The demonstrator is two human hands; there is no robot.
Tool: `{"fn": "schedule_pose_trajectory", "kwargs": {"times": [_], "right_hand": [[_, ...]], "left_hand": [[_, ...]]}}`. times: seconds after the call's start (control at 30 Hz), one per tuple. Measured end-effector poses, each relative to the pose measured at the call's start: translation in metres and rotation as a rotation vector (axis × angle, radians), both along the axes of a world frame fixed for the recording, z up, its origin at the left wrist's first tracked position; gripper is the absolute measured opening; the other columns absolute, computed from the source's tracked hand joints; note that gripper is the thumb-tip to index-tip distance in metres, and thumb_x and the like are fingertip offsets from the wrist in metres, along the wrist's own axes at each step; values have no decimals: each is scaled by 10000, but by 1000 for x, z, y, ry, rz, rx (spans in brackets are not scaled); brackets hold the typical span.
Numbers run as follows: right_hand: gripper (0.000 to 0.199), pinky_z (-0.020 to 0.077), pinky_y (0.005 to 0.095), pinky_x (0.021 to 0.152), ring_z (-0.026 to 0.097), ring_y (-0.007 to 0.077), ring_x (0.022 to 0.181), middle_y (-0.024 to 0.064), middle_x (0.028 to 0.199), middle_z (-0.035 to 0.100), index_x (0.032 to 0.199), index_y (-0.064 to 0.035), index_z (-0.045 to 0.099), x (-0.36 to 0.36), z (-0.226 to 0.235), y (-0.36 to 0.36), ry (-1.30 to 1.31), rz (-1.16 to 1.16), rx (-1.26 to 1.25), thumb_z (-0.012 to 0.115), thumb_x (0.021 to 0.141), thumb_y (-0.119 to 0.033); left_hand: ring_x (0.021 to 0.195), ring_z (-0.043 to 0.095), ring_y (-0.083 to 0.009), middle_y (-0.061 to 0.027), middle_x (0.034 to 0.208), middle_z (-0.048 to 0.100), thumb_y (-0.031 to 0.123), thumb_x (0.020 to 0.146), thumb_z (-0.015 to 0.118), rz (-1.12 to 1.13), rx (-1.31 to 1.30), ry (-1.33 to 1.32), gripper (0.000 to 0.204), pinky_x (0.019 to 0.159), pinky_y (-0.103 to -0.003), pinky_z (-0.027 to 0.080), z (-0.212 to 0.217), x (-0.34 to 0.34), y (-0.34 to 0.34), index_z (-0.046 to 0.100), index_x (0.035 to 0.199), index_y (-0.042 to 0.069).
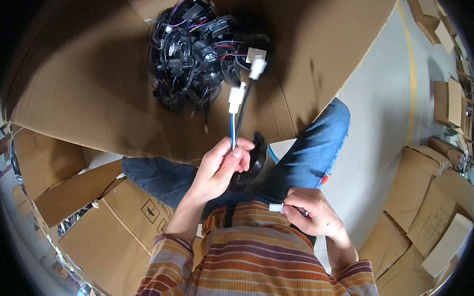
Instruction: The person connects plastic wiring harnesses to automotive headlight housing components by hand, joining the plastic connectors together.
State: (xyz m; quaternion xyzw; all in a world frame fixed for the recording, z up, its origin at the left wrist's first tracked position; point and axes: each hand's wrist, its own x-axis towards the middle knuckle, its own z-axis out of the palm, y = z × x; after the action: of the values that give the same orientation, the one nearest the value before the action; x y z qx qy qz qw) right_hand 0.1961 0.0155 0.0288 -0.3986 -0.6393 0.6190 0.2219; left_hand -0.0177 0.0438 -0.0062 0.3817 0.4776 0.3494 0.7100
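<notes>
My left hand (219,167) grips a round black part (254,158) and pinches its blue and black wires (235,124) upright. Two white plug connectors (237,98) (256,67) top those wires, pointing away from me. My right hand (309,210) sits lower, near my striped shirt, fingers closed on a small white connector (276,207). Beyond the wires a heap of several black parts with red and blue wires (197,47) lies on a flat sheet of cardboard (88,85).
My legs in blue jeans (310,145) spread under the cardboard sheet. Cardboard boxes (101,218) stand at my left, more boxes (432,214) at my right and far right. Grey floor with a yellow line (413,74) runs along the right.
</notes>
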Motion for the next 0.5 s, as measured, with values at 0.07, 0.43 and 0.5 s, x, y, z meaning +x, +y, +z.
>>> {"fn": "schedule_pose_trajectory", "kwargs": {"times": [0.07,0.43,0.5], "right_hand": [[38,365,309,424,491,216,505,93,608,483,713,-2,515,0,-1,-4,25,18,62,535,694,25],[36,348,303,437,464,216,501,86,585,477,703,15,514,1,9,-11,12,-9,41,540,699,41],[38,344,301,433,462,216,491,85,582,475,699,15,511,1,11,-11,3,-24,38,539,699,41]], "left_hand": [[622,438,-57,-18,699,476,178,900,374,-44,-56,-75,224,570,-177,377,10,1,-7,468,1018,13],[618,494,-107,-53,711,524,133,889,381,-212,173,131,271,582,-218,419,16,3,-31,453,1108,-10],[618,528,-146,-84,708,538,89,864,415,-231,350,270,241,582,-239,430,18,7,-28,492,1069,-12]]}}
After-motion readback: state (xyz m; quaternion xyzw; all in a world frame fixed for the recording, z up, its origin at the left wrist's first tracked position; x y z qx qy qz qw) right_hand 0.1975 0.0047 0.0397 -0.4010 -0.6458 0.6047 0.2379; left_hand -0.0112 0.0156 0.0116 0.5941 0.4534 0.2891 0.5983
